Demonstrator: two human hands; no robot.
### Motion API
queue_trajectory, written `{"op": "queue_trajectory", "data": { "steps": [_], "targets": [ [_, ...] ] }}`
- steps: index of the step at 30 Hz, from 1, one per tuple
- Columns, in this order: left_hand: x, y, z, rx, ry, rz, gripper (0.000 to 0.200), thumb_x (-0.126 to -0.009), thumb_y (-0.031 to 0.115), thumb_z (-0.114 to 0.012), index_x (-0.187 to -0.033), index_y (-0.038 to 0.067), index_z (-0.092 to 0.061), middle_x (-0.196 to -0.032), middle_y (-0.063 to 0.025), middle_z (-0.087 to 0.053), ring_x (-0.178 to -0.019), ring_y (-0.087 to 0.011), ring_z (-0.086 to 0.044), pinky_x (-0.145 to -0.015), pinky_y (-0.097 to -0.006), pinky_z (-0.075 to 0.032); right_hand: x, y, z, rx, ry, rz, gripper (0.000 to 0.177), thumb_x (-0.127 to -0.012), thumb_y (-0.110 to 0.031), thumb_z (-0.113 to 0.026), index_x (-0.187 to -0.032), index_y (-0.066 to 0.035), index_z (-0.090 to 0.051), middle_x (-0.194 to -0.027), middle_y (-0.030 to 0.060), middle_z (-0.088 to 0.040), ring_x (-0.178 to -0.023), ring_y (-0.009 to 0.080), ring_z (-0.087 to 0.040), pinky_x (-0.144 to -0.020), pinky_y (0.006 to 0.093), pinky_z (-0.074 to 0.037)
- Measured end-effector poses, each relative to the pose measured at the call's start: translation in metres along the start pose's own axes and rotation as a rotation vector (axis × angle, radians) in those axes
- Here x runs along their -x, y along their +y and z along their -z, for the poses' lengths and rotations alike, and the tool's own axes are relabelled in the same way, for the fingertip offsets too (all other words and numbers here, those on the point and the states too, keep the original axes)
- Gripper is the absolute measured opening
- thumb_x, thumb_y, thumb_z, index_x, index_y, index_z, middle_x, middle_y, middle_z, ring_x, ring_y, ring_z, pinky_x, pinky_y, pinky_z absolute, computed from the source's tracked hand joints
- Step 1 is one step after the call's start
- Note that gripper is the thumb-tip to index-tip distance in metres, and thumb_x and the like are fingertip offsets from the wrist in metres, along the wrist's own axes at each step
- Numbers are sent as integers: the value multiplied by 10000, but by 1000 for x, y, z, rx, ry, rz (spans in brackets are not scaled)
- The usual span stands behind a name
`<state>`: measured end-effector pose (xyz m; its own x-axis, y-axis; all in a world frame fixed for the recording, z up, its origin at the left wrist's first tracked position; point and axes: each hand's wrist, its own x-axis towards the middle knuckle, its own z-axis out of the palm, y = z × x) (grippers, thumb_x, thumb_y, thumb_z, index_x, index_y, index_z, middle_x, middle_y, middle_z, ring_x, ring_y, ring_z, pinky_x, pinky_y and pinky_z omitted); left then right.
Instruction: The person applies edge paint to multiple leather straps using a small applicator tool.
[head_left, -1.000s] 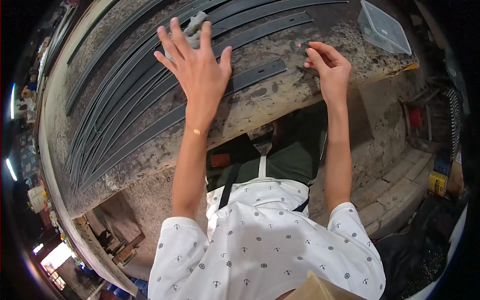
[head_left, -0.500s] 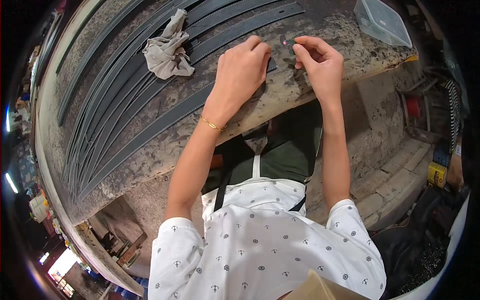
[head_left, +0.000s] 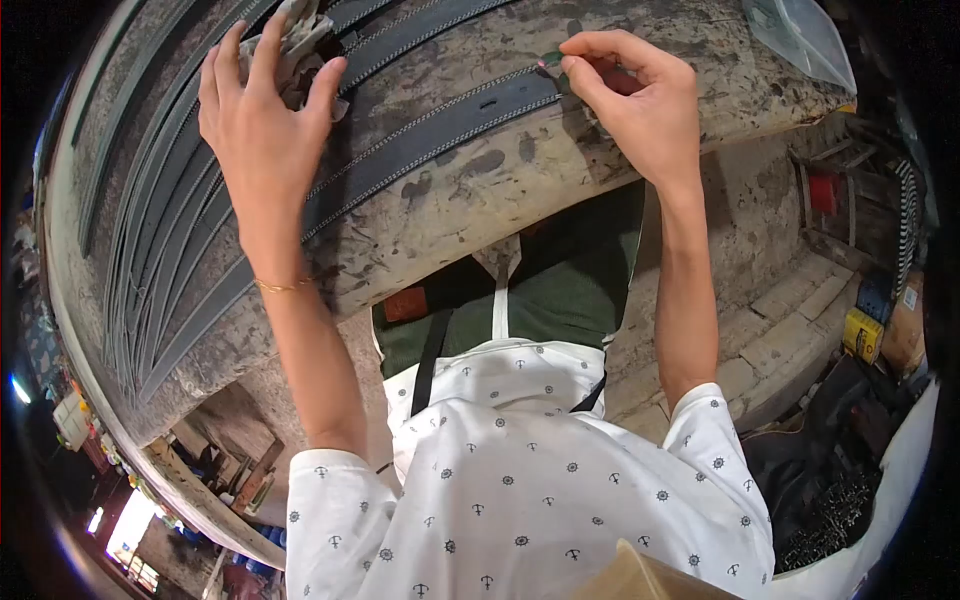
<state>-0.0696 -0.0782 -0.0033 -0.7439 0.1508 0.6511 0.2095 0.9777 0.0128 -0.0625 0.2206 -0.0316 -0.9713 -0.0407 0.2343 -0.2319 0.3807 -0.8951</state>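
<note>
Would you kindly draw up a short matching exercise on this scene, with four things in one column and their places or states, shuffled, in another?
Column 1
1. Left hand
2. Right hand
3. Clear plastic container
4. Gold-coloured bracelet

Column 2
A. Around a wrist
B. Fingers spread, at the pale crumpled cloth
C. Pinching a small green piece near the end of a dark stitched strap
D. Toward the right end of the worktop

Right pairs: 1-B, 2-C, 3-D, 4-A
</note>
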Motion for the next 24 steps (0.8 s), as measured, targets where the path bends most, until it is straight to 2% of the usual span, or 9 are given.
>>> {"op": "queue_trajectory", "data": {
  "steps": [2,5,6,13,15,19,24],
  "targets": [
    [10,-20,-10,71,-173,9,467,-920,414,-724,-1312,163,-683,-1466,-129,-528,-1317,-328,-519,-1077,-449,-427,-1,-3,0,5,-18,-23,129,-908,-66,-730,-1022,-16,-761,-856,-16,-710,-784,40,-638,-695,201,-517],
    [14,-19,-16,156,-209,86,453,-922,388,-720,-1307,151,-684,-1479,-129,-519,-1268,-333,-561,-1004,-427,-489,-2,-1,0,1,-35,-33,126,-907,-63,-730,-1017,-9,-760,-857,-14,-712,-785,41,-639,-699,201,-518],
    [13,-13,-15,128,-177,87,428,-924,357,-717,-1290,137,-690,-1462,-125,-535,-1222,-318,-597,-963,-401,-516,-2,-1,-1,-7,-39,-19,125,-907,-61,-730,-1015,-6,-760,-855,-12,-712,-786,42,-640,-700,201,-518],
    [15,-3,-18,262,-173,144,304,-910,202,-720,-1193,90,-719,-1314,-103,-621,-1182,-293,-606,-950,-390,-506,-1,-2,0,16,-44,-43,123,-905,-43,-725,-1017,0,-755,-865,-9,-715,-786,45,-640,-712,200,-514],
    [16,-3,-20,239,-142,69,254,-890,143,-719,-1132,69,-737,-1231,-104,-644,-1135,-301,-610,-939,-396,-497,-2,-2,-1,5,-14,-31,119,-905,-42,-726,-1013,1,-755,-866,-14,-712,-782,43,-635,-710,198,-508],
    [16,1,-19,220,-132,43,239,-874,131,-721,-1100,57,-747,-1186,-115,-652,-1097,-307,-608,-929,-399,-494,-1,-2,-2,32,-23,26,121,-904,-41,-729,-1015,1,-755,-860,-18,-708,-778,39,-630,-690,194,-499],
    [16,2,-20,195,-124,28,233,-872,135,-727,-1089,56,-749,-1163,-117,-655,-1093,-313,-602,-939,-405,-490,0,-5,-3,9,13,-45,119,-903,-31,-729,-1013,2,-756,-846,-21,-701,-758,35,-622,-655,185,-489]
  ]
}}
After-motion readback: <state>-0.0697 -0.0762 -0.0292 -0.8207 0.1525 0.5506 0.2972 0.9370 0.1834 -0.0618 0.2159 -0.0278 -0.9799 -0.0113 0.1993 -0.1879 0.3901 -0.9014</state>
